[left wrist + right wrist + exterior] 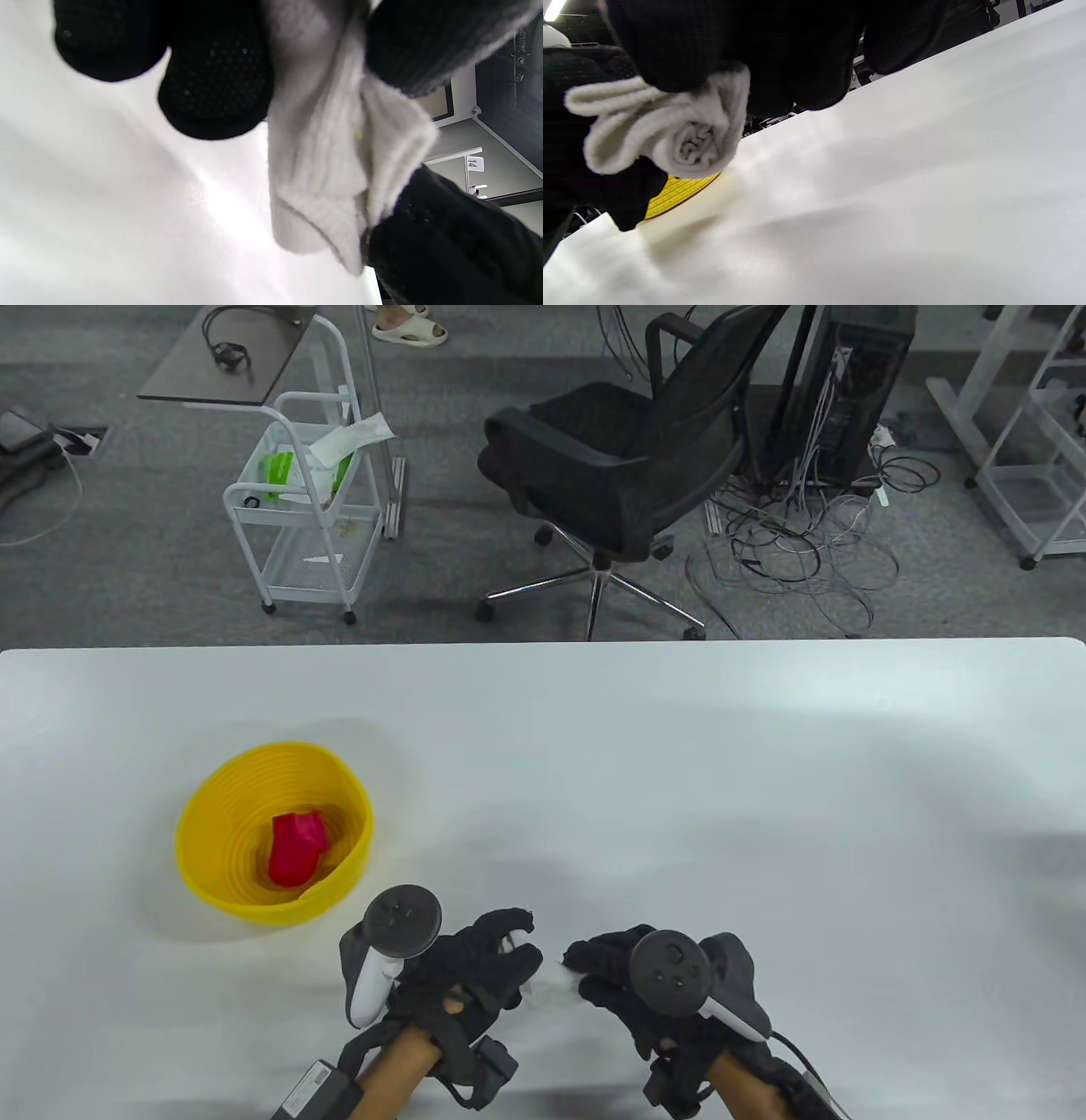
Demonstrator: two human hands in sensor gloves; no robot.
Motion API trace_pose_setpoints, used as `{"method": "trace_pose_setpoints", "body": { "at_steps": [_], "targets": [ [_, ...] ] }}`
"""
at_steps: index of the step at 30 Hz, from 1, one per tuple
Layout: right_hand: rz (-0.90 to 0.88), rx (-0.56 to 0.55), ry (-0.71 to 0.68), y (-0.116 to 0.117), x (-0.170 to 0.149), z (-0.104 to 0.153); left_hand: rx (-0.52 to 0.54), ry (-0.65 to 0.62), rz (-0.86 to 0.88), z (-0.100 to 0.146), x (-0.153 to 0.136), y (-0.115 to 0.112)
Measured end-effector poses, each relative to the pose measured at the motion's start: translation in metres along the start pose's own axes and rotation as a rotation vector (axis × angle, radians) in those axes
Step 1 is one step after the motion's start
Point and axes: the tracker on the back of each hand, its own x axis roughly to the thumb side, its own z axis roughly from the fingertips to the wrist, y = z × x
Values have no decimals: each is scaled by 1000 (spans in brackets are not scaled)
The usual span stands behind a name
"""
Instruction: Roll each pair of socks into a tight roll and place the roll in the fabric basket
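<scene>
A wide white bench (679,780) fills the lower half of the table view, its far edge running straight across the frame against a grey carpeted floor (127,551). Beyond that edge stand a black office chair (628,466) on a chrome star base, a white wire trolley (305,526) holding green and white packets, a dark computer tower (857,381) with a tangle of cables (806,543) spilling across the carpet, and white frame legs at the right edge of the room. A pair of sandalled feet (407,326) shows at the top of the frame. On the left part of the bench, nearer the near edge than the far one, sits the yellow basket (204,806), with a red sock roll (295,848) lying inside it. Just right of the basket, close to the near edge, the left hand (475,976) and the right hand (645,993), both in black gloves with trackers on their backs, meet around a white sock roll (687,131). The wrist views show both hands with fingers curled onto the white fabric, the left gripping a loose ribbed end, the right pinching the rolled part, whose spiral end faces the camera. The roll is held just above the bench surface, outside the basket.
</scene>
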Motion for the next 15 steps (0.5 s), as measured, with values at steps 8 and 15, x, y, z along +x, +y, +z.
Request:
{"method": "trace_pose_setpoints", "body": {
  "at_steps": [8,15],
  "targets": [
    [-6,46,47,6,-4,-5,-22,-81,-135,1,8,-9],
    [-76,37,174,10,-14,-11,-84,-189,-261,3,20,-19]
  ]
}}
